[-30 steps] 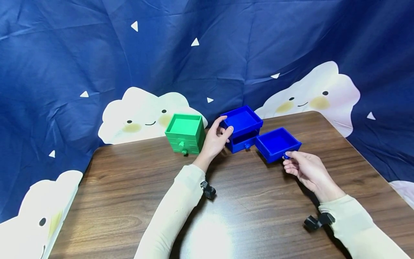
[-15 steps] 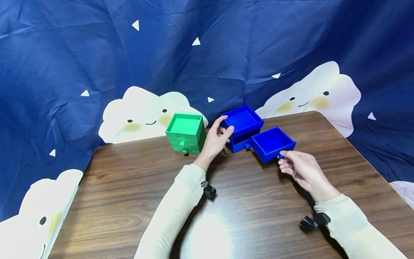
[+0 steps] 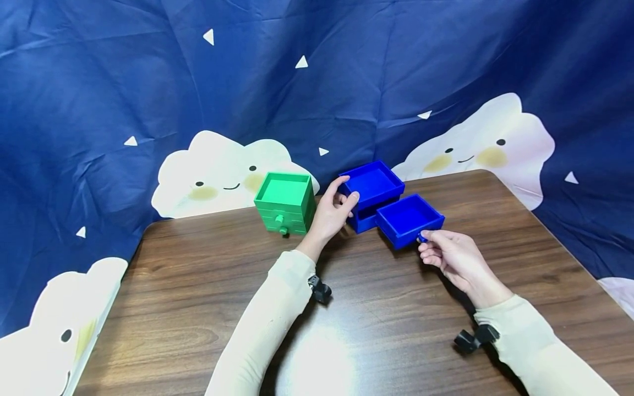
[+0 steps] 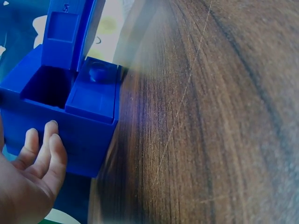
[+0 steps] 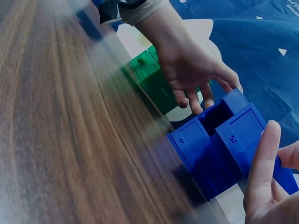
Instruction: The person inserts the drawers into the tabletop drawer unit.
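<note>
A blue mini cabinet (image 3: 372, 184) with a tray top stands at the table's back, its upper slot uncovered above a lower drawer with a round knob (image 4: 98, 73). My left hand (image 3: 327, 219) holds its left side, thumb and forefinger at the top rim. Against the outer wall rest the other fingers (image 4: 57, 154). My right hand (image 3: 458, 261) pinches the knob (image 3: 422, 237) of a loose blue drawer (image 3: 408, 214), whose inside shows nothing. The drawer's back end is close to the slot; the head view hides whether it enters. Its underside (image 5: 243, 133) shows in the right wrist view.
Left of the blue cabinet stands a green mini cabinet (image 3: 283, 192) with knobs on its front. The wooden table (image 3: 198, 308) ends at a blue cloth backdrop (image 3: 346, 82) with white clouds. Black wrist cameras (image 3: 321, 290) hang from both sleeves.
My right hand has moved left with the drawer, bringing it closer to the cabinet's front and covering the lower knob in the head view. The left hand stays on the cabinet.
</note>
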Available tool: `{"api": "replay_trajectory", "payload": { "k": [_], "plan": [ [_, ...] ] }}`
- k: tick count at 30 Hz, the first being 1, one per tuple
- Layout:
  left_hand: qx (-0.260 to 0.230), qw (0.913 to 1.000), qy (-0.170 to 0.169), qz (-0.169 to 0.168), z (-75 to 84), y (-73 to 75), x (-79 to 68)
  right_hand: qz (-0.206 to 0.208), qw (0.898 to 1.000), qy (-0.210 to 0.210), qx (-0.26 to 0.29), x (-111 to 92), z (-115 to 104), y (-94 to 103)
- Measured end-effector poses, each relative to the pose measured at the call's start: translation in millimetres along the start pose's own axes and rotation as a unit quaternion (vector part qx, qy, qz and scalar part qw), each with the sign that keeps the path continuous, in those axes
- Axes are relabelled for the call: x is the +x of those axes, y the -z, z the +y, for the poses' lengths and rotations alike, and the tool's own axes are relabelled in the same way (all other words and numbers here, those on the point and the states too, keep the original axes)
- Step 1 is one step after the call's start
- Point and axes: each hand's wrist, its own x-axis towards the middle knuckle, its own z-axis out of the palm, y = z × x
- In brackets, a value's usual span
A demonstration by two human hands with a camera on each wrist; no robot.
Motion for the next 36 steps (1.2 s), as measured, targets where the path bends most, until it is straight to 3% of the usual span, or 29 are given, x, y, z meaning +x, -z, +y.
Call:
{"api": "replay_trajectory", "payload": {
  "k": [36],
  "plan": [
    [-0.003, 1.0000, -0.004, 0.006, -2.4, 0.0, 0.2, -0.017, 1.000, -0.003, -0.002, 5.3, 4.1, -28.4]
  ]
}}
